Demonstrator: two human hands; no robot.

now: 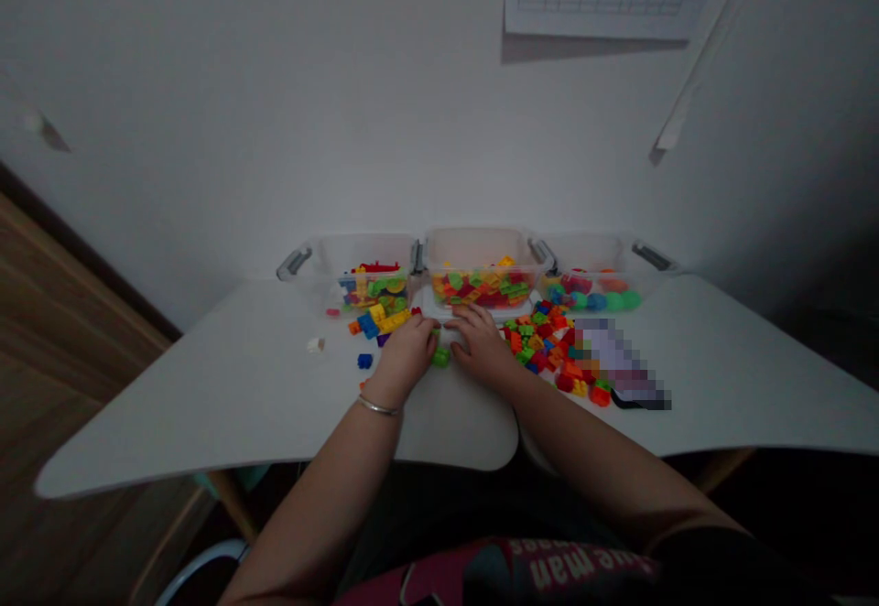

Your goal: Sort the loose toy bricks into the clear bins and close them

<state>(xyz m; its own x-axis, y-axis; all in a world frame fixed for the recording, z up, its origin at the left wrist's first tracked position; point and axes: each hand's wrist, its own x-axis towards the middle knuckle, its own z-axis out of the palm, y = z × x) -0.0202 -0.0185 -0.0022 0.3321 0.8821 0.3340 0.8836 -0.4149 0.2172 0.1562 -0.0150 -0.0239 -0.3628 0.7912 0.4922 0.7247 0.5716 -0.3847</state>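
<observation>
Green studded plastic block (440, 357) on smooth white worktop (453, 423), between left hand (412, 350) and right hand (477, 340); fingers curled, any pinch: cannot tell. Clear boxes (481, 267) behind.

The light is dim and flat, greyish on the wall (343, 112), with soft shadows under the hanging paper (597, 2) and near-black below the desk (275, 395). Edges look stretched and curved, bricks are slightly soft, and one patch is pixelated.
</observation>
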